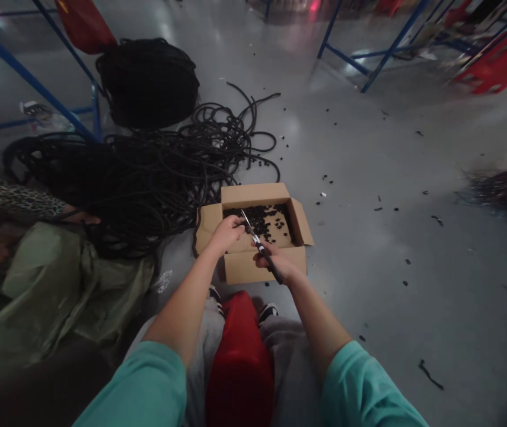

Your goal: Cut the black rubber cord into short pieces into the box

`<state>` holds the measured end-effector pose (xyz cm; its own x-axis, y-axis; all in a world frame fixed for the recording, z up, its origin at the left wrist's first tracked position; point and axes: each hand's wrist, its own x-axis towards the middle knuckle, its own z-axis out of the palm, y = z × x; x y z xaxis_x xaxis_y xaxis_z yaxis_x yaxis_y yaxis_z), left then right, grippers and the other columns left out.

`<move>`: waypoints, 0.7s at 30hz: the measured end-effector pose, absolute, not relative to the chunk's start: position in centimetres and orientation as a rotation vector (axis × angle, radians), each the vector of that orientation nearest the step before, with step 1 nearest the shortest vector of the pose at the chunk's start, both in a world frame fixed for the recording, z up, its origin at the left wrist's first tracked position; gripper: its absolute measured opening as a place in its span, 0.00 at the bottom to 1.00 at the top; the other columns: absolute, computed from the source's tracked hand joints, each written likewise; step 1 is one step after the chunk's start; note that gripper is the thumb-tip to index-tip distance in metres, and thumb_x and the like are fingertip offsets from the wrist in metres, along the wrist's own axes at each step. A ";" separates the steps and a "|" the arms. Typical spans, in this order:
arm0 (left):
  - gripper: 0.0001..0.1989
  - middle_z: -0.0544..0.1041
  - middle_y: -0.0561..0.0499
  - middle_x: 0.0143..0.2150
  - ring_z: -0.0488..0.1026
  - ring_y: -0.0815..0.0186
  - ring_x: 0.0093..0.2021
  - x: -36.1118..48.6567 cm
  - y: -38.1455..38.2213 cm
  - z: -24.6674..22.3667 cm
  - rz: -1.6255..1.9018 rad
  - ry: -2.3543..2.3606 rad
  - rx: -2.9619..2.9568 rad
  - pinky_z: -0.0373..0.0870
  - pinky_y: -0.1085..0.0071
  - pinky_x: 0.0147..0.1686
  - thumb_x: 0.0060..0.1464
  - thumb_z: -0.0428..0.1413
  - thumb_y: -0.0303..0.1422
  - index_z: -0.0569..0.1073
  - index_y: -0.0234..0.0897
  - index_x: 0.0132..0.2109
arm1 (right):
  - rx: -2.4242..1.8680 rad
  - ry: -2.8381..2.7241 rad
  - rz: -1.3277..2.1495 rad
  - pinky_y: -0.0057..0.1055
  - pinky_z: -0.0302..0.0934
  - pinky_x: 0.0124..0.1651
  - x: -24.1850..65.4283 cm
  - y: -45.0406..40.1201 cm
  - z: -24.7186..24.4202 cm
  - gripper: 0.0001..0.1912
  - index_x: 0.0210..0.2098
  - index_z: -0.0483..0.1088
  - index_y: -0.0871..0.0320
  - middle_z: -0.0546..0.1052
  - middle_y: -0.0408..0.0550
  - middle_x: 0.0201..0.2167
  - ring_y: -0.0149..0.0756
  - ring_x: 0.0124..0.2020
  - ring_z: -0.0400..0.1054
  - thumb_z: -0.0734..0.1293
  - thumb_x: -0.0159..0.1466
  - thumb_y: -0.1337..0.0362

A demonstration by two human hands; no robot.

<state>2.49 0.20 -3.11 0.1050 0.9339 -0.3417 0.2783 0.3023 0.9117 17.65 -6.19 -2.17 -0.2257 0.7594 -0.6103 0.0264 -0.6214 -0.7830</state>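
Note:
An open cardboard box point(265, 268) stands on the floor before me, with many small black pieces point(257, 220) inside. My right hand point(275, 261) is closed round the black handles of a pair of scissors point(260, 244), whose blades point up and left over the box. Over the box's left part is my left hand point(228, 232), its fingers pressed together near the blade tips. Whatever it pinches is too small to make out. A black cord point(198, 228) runs along the box's left flap.
Tangled black cord point(159, 160) and a black coil point(149, 83) lie at the left. Another person's hand point(79, 214) is near the cord, by a green sheet point(70, 284). Blue metal frames point(346, 57) stand further back. Black scraps dot the grey floor.

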 end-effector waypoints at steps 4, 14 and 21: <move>0.03 0.68 0.55 0.22 0.63 0.73 0.21 2.3 0.3 -3.1 0.655 1.405 1.343 0.59 0.76 0.22 0.41 0.50 0.26 0.67 0.34 0.28 | -1.505 -0.950 1.912 0.25 0.49 0.28 17.7 -6.2 -2.3 0.29 0.40 0.66 0.58 0.67 0.38 0.21 0.29 0.25 0.59 0.61 0.36 0.74; 0.07 0.73 0.49 0.30 0.69 0.67 0.31 2.3 0.2 -3.1 0.624 1.397 1.674 0.65 0.71 0.33 0.44 0.51 0.32 0.71 0.34 0.30 | -1.386 -0.839 1.985 0.24 0.49 0.26 17.9 -6.2 -2.8 0.29 0.41 0.64 0.59 0.67 0.39 0.22 0.28 0.24 0.59 0.62 0.36 0.72; 0.07 0.75 0.49 0.32 0.70 0.66 0.34 2.4 0.1 -2.8 0.591 1.416 1.736 0.65 0.70 0.37 0.46 0.52 0.32 0.72 0.34 0.31 | -1.362 -0.889 1.956 0.24 0.46 0.23 17.8 -6.2 -2.8 0.27 0.38 0.63 0.58 0.63 0.36 0.19 0.25 0.21 0.54 0.61 0.35 0.71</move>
<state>2.36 0.08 -2.76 0.2634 0.9561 -0.1282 0.5815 -0.0513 0.8119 17.82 -6.16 -2.77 -0.3030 0.7742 -0.5557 -0.0907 -0.6039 -0.7919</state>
